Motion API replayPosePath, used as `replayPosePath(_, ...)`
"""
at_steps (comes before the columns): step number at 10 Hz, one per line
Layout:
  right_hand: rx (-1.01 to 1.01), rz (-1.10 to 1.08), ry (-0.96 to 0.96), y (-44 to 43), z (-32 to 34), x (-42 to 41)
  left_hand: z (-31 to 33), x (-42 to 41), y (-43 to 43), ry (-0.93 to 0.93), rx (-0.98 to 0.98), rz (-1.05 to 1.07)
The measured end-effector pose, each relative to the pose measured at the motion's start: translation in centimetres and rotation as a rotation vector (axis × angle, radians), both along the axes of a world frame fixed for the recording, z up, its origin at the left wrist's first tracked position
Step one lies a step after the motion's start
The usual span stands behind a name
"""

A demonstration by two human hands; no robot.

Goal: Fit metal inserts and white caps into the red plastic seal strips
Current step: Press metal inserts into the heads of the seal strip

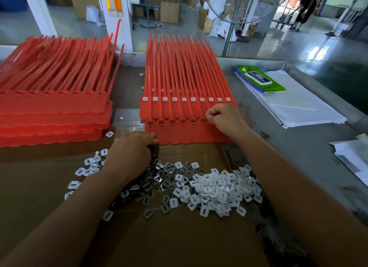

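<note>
Strips [185,83] red, scallop-edged, rear row white-capped; insert [205,118] pinched by right hand [225,120]; left hand [131,151] hold unclear.

Right hand [225,121] pinches insert [205,118] at red strip [179,135]; left hand [131,149] grips inserts [155,152].

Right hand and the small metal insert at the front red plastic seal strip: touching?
Touching. Head view: right hand pinches the small metal insert in its fingertips, over a socket of the front red plastic seal strip.
</note>
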State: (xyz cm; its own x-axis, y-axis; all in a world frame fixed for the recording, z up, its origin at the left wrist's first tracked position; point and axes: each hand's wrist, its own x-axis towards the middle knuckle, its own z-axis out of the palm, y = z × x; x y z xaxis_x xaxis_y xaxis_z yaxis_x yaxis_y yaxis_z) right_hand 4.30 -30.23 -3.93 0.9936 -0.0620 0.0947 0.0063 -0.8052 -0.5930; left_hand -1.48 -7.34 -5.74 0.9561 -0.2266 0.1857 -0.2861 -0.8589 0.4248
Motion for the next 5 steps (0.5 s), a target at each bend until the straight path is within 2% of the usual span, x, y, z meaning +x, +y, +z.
replayPosePath(5,-0.036,0.001,-0.014,0.32,-0.73,0.63,-0.07,0.14,-0.05,-0.006,-0.004,0.014)
